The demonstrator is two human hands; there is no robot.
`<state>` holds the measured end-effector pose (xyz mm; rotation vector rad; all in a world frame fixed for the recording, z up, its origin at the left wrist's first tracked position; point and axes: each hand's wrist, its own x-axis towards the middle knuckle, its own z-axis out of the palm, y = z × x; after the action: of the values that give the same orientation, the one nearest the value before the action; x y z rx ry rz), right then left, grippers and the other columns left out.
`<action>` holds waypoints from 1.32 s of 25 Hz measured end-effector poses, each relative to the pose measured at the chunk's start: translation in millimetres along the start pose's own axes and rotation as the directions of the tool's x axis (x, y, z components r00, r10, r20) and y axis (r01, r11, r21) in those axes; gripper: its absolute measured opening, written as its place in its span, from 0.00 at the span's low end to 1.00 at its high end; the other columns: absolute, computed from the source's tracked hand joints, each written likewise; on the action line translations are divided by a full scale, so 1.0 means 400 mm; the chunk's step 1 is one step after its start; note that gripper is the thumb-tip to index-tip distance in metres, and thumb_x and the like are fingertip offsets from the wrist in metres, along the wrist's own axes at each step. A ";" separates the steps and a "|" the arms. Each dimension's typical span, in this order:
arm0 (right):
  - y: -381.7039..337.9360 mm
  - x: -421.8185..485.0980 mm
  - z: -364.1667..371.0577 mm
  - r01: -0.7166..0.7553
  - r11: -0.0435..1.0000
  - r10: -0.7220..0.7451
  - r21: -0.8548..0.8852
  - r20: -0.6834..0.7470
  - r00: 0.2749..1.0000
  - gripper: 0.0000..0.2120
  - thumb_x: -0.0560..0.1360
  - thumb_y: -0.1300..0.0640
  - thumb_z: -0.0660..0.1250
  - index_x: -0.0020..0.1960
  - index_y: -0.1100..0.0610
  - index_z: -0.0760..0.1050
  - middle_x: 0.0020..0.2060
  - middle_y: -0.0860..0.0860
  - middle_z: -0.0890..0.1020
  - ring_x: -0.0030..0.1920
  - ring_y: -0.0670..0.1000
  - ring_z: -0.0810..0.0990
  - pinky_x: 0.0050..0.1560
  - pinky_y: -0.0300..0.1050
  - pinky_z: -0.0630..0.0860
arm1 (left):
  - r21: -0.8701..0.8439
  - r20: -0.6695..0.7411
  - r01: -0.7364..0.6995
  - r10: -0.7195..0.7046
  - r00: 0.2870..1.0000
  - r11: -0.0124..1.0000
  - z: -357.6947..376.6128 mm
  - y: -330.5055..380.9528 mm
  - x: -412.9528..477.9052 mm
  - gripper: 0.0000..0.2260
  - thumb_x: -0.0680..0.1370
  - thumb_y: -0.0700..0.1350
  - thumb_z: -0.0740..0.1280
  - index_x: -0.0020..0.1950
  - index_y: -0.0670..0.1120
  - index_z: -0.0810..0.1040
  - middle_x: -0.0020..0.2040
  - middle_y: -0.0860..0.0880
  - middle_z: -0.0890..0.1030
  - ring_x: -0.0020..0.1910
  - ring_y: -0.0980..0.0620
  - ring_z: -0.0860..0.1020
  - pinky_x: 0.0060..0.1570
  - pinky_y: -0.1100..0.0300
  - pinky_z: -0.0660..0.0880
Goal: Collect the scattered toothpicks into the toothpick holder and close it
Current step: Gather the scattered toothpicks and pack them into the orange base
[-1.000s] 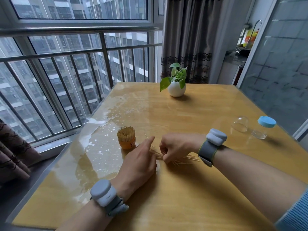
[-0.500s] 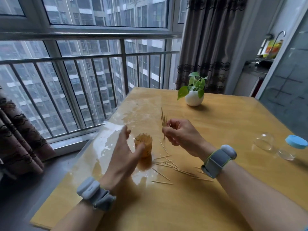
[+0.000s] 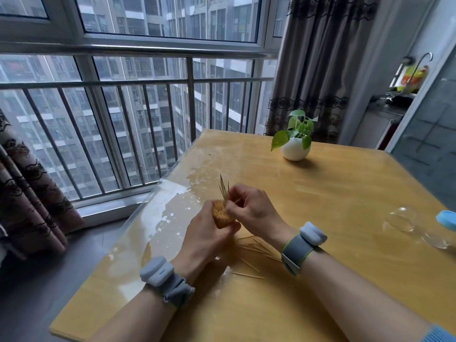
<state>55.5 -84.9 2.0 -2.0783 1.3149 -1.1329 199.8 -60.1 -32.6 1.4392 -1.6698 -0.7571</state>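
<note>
Now | left hand (image 3: pixel 206 239) grip newly closed around holder (image 3: pixel 222 215) | right hand (image 3: pixel 251 208) still pinching toothpicks (image 3: pixel 224 190)

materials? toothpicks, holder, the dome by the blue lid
Toothpicks: pale matte slivers, probably wood or bamboo.
Holder: orange, mostly hidden by the left hand; likely plastic, unsure.
Dome: clear and glossy with highlights; glass or clear plastic, cannot tell which.
</note>
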 end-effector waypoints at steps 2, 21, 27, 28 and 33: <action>0.000 -0.007 -0.023 0.001 0.998 0.003 -0.067 0.073 0.997 0.02 0.74 0.59 0.70 0.42 0.55 0.81 0.33 0.44 0.80 0.33 0.41 0.77 0.34 0.36 0.74 | 0.015 -0.001 -0.025 0.025 1.000 1.000 0.006 0.002 -0.002 0.21 0.69 0.54 0.75 0.58 0.54 0.73 0.45 0.53 0.82 0.43 0.54 0.81 0.46 0.51 0.79; -0.075 -0.039 -0.100 0.137 0.798 0.001 -0.587 0.228 0.974 0.30 0.75 0.39 0.49 0.67 0.57 0.69 0.53 0.55 0.74 0.54 0.54 0.70 0.58 0.51 0.68 | 0.091 0.089 -0.288 0.280 0.956 0.953 0.078 0.061 -0.020 0.12 0.69 0.55 0.66 0.50 0.54 0.75 0.45 0.56 0.78 0.42 0.58 0.77 0.39 0.62 0.74; -0.069 -0.002 -0.118 0.017 0.919 0.120 -0.395 0.318 0.941 0.20 0.84 0.52 0.54 0.73 0.58 0.69 0.68 0.56 0.76 0.68 0.56 0.72 0.68 0.52 0.67 | 0.137 0.116 -0.336 0.322 0.940 0.932 0.095 0.091 -0.036 0.11 0.68 0.49 0.68 0.45 0.54 0.67 0.38 0.56 0.72 0.34 0.55 0.70 0.30 0.69 0.63; -0.065 -0.009 -0.136 -0.005 0.922 0.133 -0.387 0.304 0.943 0.19 0.84 0.54 0.53 0.72 0.58 0.70 0.67 0.56 0.77 0.67 0.56 0.73 0.67 0.51 0.69 | 0.112 0.099 -0.331 0.321 0.942 0.937 0.092 0.092 -0.036 0.12 0.68 0.50 0.69 0.47 0.54 0.68 0.40 0.55 0.74 0.35 0.56 0.71 0.31 0.68 0.64; -0.064 -0.067 -0.174 -0.046 0.903 0.218 -0.428 0.362 0.906 0.26 0.84 0.46 0.48 0.77 0.59 0.62 0.76 0.54 0.66 0.75 0.53 0.63 0.74 0.45 0.59 | 0.025 0.089 -0.331 0.328 0.941 0.943 0.095 0.122 -0.040 0.09 0.70 0.49 0.69 0.47 0.53 0.72 0.39 0.54 0.78 0.35 0.57 0.75 0.31 0.66 0.66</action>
<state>6.7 -44.9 49.0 -2.2997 1.5467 -0.3445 142.9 -37.9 -13.7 1.1235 -1.9372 -0.6036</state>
